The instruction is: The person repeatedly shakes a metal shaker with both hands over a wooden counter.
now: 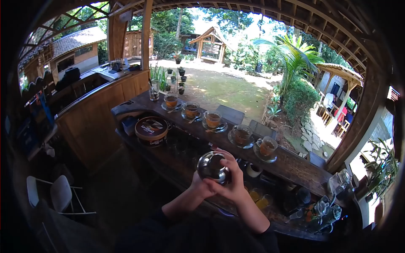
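A shiny, rounded metal vessel point(211, 165) is held between my two hands above the dark wooden counter point(291, 168). My left hand point(200, 188) grips its lower left side. Around its right side and top wrap the fingers of my right hand point(231, 176). Beyond them, several glass cups of amber drink stand on glass saucers in a row, from a cup point(171, 100) at the left to a cup point(267, 147) at the right. Spoons lie on some saucers.
A round brown tub point(151, 130) sits on the lower shelf at left. Glasses with yellow contents point(262, 201) and glass jars point(337, 181) are at right. A drinking glass point(154, 90) stands at the counter's far left end. A white chair point(61, 194) is at lower left.
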Demonstrator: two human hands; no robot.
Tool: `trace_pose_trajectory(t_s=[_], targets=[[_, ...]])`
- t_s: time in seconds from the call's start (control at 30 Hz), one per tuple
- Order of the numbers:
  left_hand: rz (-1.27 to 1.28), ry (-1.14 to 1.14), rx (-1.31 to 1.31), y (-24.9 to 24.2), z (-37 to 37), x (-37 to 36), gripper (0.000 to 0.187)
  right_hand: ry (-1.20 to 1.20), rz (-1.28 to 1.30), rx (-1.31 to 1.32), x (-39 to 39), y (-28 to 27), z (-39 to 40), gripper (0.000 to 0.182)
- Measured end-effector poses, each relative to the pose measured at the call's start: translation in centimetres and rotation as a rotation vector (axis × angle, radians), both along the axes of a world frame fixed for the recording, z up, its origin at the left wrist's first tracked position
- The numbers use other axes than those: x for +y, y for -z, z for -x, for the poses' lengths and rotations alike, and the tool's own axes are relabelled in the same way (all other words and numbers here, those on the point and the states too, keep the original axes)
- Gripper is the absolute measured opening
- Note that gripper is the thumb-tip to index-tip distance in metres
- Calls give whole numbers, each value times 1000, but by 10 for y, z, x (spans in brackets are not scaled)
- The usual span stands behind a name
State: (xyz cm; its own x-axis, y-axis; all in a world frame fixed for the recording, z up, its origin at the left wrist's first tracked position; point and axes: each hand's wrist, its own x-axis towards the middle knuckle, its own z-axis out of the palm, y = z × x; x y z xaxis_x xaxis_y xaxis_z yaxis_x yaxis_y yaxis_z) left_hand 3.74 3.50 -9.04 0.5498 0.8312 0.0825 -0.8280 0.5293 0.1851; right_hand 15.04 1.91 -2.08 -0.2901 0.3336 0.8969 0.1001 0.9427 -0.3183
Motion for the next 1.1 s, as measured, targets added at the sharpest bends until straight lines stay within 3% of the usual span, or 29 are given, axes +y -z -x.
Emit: trace_pose_trajectory(t_s=[0.03,0.07,0.1,0.13,0.17,0.2,0.23,0.3,0.37,0.4,0.43,0.47,0.5,0.53,0.57,0.63,0.7,0.77,0.8,0.83,0.87,0.9,0.93,0.97,1.03,1.1], targets=[[-98,6,-28,3,-10,0,37,13,109,117,-3,-2,-2,51],[-70,-11,-197,6,-22,-7,36,-8,-24,37,-15,-10,-7,52],[-70,-12,-199,-6,-22,-13,36,-33,-147,-48,-39,-29,-9,54],[-106,139,-172,-20,-17,-18,39,-142,-321,-178,-54,-45,-17,43],[-141,292,-140,-31,-16,-18,42,-175,-505,-139,-72,-59,-13,29],[-384,256,-144,-36,-21,-13,46,-176,-431,-231,-92,-57,-24,24],[-456,244,-196,-46,-26,-20,49,-176,-359,-321,-107,-51,-36,20],[-458,249,-177,-41,-35,-16,46,-201,-598,-145,-90,-55,-35,21],[-351,207,-183,-4,-45,-19,43,-143,-394,-212,-55,-28,-53,43],[-255,163,-197,17,-51,-22,40,-100,-139,-112,-46,-10,-61,53],[-169,117,-214,13,-57,-29,37,-56,107,-17,-42,0,-68,64],[-181,50,-184,7,-59,-40,37,-146,163,26,-42,2,-76,73],[-197,-19,-151,-11,-60,-55,37,-189,49,20,-55,-16,-77,58],[-106,96,-410,20,-60,-44,40,-243,-71,-91,-72,-33,-79,46],[-116,81,-120,-5,-47,-52,42,-303,-178,-202,-90,-46,-80,35],[-475,144,-136,-41,-41,-54,43,-423,-331,-304,-124,-53,-80,19],[-595,87,-106,-43,-42,-56,44,-392,-387,-349,-125,-46,-80,24],[-160,75,-33,-24,-40,-57,44,-353,-461,-150,-95,-40,-73,30],[140,90,-293,0,-48,-69,43,-306,-301,-224,-73,-22,-76,47],[144,84,-291,29,-54,-69,43,-225,-3,-196,-59,-9,-73,61],[97,-3,66,59,-58,-59,43,-214,149,-122,-55,-3,-72,62],[41,-91,424,40,-62,-58,43,-200,292,-46,-52,-5,-71,63],[-114,-267,350,24,-63,-74,44,-236,78,-146,-52,-16,-73,61],[-126,-270,352,15,-54,-56,44,-232,-109,-191,-65,-27,-67,64],[-342,338,-258,0,-32,-22,46,-262,-487,-299,-90,-49,-61,54],[-532,220,-307,-45,-24,-28,47,-305,-539,-284,-98,-53,-55,52]])
